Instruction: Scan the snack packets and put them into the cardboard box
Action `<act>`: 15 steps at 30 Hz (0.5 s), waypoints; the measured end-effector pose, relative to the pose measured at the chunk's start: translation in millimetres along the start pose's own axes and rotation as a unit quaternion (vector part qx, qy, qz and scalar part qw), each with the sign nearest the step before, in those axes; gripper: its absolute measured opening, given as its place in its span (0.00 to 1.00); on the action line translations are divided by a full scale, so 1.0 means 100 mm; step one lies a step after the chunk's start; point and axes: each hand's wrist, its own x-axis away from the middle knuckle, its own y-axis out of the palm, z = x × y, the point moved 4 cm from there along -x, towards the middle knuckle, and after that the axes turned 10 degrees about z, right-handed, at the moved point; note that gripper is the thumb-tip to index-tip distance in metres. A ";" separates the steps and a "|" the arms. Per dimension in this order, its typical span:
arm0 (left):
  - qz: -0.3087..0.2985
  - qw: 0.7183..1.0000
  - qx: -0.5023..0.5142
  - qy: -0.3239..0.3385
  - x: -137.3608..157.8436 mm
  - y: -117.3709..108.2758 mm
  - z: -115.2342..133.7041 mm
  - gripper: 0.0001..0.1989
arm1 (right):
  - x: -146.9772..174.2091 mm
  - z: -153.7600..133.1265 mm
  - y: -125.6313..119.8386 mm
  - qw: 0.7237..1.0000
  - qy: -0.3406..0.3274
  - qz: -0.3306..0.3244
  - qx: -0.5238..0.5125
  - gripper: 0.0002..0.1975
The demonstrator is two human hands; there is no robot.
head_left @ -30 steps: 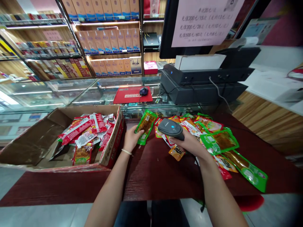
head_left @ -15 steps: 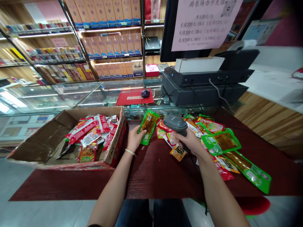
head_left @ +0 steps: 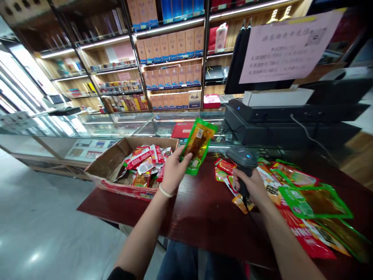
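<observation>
Centre, pouch: your left hand (head_left: 175, 167) is closed on the lower part of a green-edged pouch (head_left: 200, 140), thumb across its front; the pouch tilts, top toward the far right, white label showing.
Right of that, scanner: your right hand (head_left: 253, 184) is wrapped around the handle of a dark scanner (head_left: 240, 156), nose to the left, blue light lit.
Right side, packets: a loose pile (head_left: 304, 229) lies on the table (head_left: 204, 214) beside and beyond your right forearm.
Left, carton: an open box (head_left: 122, 189) holds mostly red packets (head_left: 145, 155).
Far, mat: a red mat (head_left: 181, 130), partly behind your pouch.
</observation>
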 end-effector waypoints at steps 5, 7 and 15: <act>0.081 0.986 -0.145 -0.003 -0.40 -0.77 -0.31 0.21 | 0.04 -0.03 0.18 0.999 0.031 -0.025 -0.017 0.19; 0.052 0.968 -0.241 -0.044 -0.48 -0.94 -0.57 0.22 | 0.05 -0.04 0.22 0.999 0.020 -0.035 -0.008 0.19; 0.034 0.970 -0.237 -0.045 -0.43 -1.00 -0.93 0.17 | -0.02 0.04 0.07 1.000 0.027 0.010 0.003 0.20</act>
